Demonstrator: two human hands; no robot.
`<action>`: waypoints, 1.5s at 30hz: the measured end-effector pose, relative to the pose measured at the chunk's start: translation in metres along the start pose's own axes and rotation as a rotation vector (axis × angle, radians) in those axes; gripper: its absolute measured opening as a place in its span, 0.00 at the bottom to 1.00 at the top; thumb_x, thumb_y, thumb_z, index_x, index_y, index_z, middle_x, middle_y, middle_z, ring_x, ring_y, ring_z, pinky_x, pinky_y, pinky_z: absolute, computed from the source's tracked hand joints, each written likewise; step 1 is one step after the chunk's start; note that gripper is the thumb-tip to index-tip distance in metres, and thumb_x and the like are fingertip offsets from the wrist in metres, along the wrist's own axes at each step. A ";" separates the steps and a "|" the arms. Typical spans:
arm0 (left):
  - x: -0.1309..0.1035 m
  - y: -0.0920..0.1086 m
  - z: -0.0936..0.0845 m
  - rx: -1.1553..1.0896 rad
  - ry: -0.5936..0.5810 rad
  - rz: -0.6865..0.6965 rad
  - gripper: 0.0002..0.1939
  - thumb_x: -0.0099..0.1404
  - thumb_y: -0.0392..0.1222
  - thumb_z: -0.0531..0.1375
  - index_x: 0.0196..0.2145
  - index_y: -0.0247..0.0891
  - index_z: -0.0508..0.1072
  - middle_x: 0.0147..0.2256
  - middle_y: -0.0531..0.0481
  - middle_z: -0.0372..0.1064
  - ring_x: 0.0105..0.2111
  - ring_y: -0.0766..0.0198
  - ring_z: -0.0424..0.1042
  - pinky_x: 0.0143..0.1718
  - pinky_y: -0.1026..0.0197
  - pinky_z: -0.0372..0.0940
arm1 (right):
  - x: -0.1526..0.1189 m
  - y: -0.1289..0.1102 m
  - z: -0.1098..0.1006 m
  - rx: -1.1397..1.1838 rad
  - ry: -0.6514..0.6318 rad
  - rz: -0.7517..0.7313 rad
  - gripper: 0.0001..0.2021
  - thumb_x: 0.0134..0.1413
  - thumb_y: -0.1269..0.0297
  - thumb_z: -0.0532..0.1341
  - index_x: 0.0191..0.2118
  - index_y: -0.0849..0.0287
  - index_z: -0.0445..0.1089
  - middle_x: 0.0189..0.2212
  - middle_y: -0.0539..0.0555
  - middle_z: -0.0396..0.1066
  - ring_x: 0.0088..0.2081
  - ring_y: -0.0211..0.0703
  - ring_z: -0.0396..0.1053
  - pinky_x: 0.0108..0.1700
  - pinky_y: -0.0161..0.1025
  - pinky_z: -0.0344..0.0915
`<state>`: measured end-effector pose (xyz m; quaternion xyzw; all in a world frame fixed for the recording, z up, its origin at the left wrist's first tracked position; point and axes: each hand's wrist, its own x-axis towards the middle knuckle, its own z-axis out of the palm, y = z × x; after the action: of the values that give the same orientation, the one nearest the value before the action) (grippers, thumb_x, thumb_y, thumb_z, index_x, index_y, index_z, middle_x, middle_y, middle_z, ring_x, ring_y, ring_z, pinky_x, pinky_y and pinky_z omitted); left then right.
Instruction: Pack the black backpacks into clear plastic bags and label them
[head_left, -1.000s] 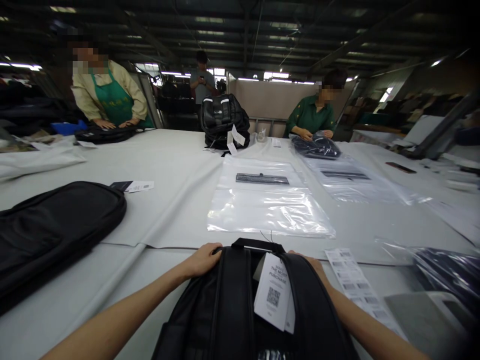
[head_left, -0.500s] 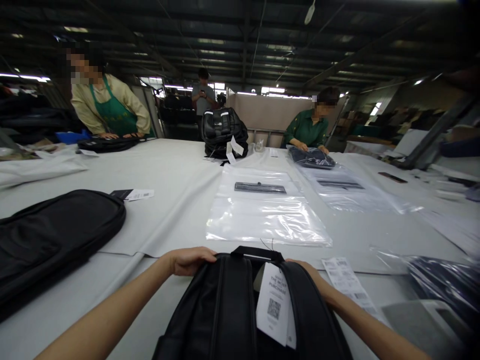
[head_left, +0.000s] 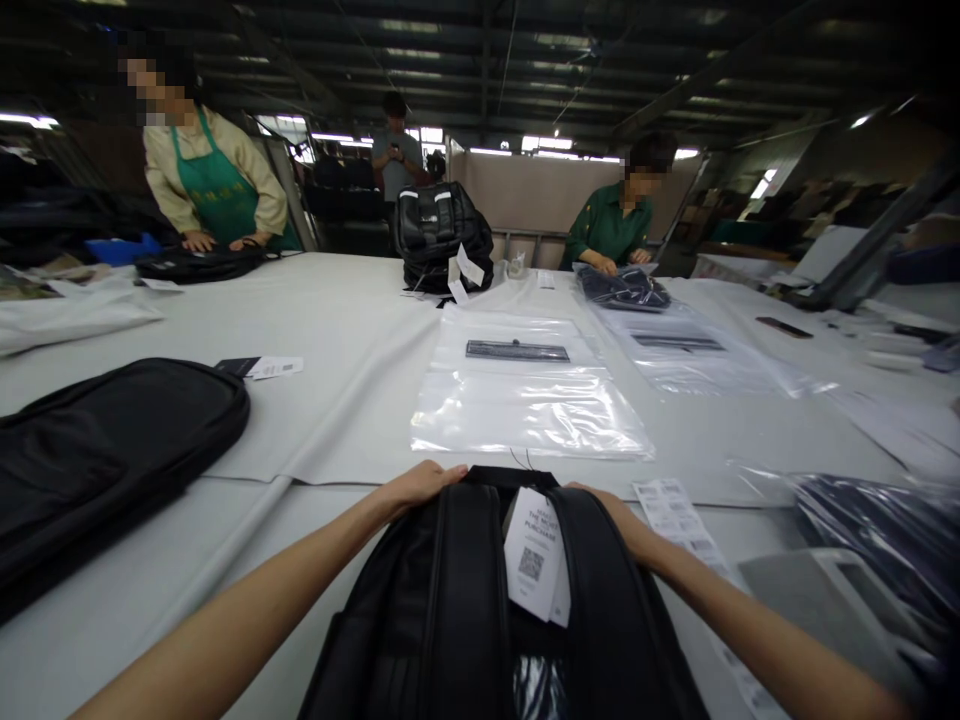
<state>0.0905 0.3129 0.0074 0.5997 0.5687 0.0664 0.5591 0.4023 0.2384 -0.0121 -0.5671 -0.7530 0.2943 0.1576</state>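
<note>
A black backpack (head_left: pixel 469 590) is right in front of me, its shoulder straps facing me and its top handle (head_left: pixel 510 476) at the far end. My left hand (head_left: pixel 424 484) grips the upper left edge beside the handle, its fingertips partly hidden behind the bag. On the upper right, my right hand (head_left: pixel 606 508) holds the bag's edge, most of its fingers hidden by the strap. Between the straps hangs a white paper tag (head_left: pixel 531 560) with a QR code. Below it shows a shiny dark patch. Beyond the bag lies a clear plastic bag (head_left: pixel 517 405).
Another black backpack (head_left: pixel 135 430) lies at left. Several bags are stacked (head_left: pixel 442 235) at the back. A label sheet (head_left: pixel 679 520), a grey device (head_left: pixel 825 610) and a plastic-wrapped dark item (head_left: pixel 877 530) are at right. Co-workers stand across the table (head_left: pixel 300 330).
My left hand has moved right along the backpack's top, closer to the handle. The tag has shifted slightly, and the shiny patch beneath it now shows. My view has tilted down a little.
</note>
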 end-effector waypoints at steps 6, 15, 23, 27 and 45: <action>0.006 0.000 0.000 0.027 0.020 -0.044 0.32 0.46 0.71 0.57 0.21 0.33 0.70 0.22 0.47 0.69 0.26 0.59 0.67 0.26 0.63 0.59 | -0.042 -0.040 -0.043 -0.154 0.288 0.184 0.25 0.55 0.59 0.50 0.57 0.64 0.57 0.51 0.64 0.66 0.50 0.54 0.67 0.52 0.52 0.63; -0.001 0.004 -0.001 0.139 0.009 0.026 0.34 0.47 0.73 0.53 0.18 0.35 0.68 0.19 0.49 0.66 0.22 0.61 0.65 0.23 0.63 0.57 | -0.027 -0.108 -0.064 -0.145 0.449 -0.001 0.22 0.61 0.55 0.48 0.55 0.60 0.62 0.53 0.58 0.66 0.55 0.48 0.63 0.56 0.48 0.61; -0.014 0.027 -0.016 0.441 0.201 0.250 0.29 0.57 0.64 0.50 0.26 0.33 0.74 0.29 0.42 0.72 0.34 0.49 0.70 0.36 0.56 0.62 | 0.021 -0.066 0.033 -0.192 0.361 -0.120 0.16 0.63 0.59 0.47 0.49 0.59 0.65 0.46 0.59 0.69 0.47 0.47 0.67 0.49 0.47 0.65; -0.037 0.030 0.014 0.635 0.295 0.514 0.28 0.66 0.57 0.45 0.58 0.41 0.59 0.62 0.45 0.49 0.61 0.49 0.45 0.58 0.48 0.44 | 0.022 -0.053 0.054 -0.256 0.433 -0.149 0.16 0.62 0.59 0.48 0.51 0.59 0.62 0.47 0.59 0.68 0.47 0.49 0.66 0.49 0.48 0.64; -0.028 -0.010 0.070 0.962 0.239 0.553 0.37 0.64 0.62 0.43 0.65 0.44 0.35 0.66 0.48 0.26 0.63 0.39 0.29 0.57 0.34 0.35 | -0.170 -0.142 0.096 -0.470 0.052 -0.101 0.29 0.59 0.49 0.50 0.62 0.58 0.51 0.65 0.67 0.37 0.65 0.61 0.32 0.61 0.62 0.39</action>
<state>0.1254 0.2472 -0.0101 0.9019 0.4158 0.0113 0.1164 0.2921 0.0259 0.0183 -0.5570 -0.8239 0.0883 0.0552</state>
